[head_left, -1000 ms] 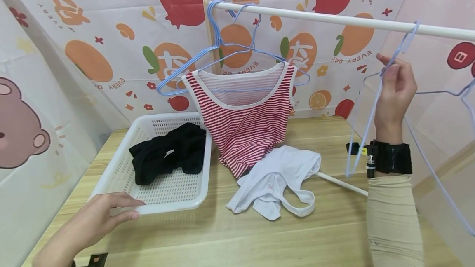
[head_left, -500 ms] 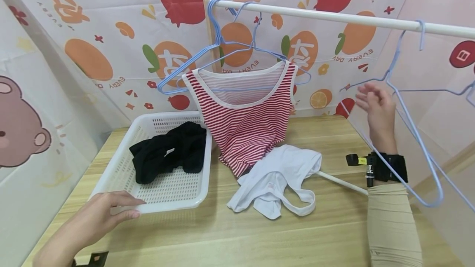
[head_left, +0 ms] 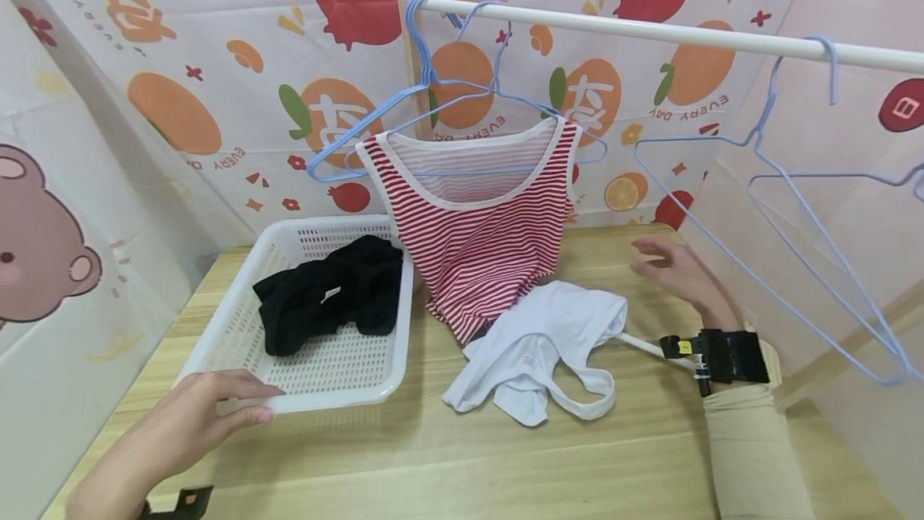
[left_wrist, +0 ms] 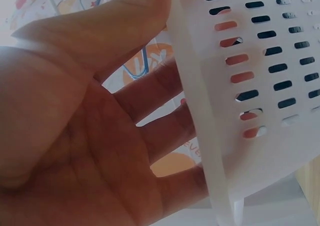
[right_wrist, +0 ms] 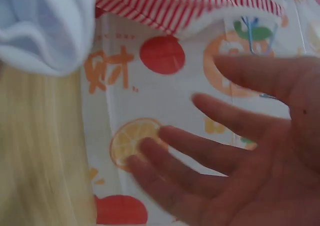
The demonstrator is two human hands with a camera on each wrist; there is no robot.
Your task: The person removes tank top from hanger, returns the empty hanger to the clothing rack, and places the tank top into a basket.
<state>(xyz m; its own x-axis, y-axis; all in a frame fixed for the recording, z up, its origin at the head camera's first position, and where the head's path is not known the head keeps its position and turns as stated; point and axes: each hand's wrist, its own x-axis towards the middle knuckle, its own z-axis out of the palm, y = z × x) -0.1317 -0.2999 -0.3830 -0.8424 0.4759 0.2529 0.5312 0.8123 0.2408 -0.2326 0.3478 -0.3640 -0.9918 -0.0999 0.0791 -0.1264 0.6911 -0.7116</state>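
My left hand grips the near rim of a white plastic basket, fingers over the rim and thumb on its outer side. Inside the basket lies a bunched black garment. My right hand is in the air right of a crumpled white strappy top, fingers spread with nothing in them, as the right wrist view shows. Above and right of that hand, a bare blue hanger hangs from the white rail. A red-striped tank top hangs on another blue hanger near the rail's left end.
Several blue hangers bunch at the rail's left end by a wooden post. Another bare hanger is at the far right. A white rod lies low on the wooden table. Fruit-print cloth stands behind.
My right hand has let go of the bare blue hanger and moved down and left towards the white top. The hanger has swung round to face me more. My left hand stays on the basket.
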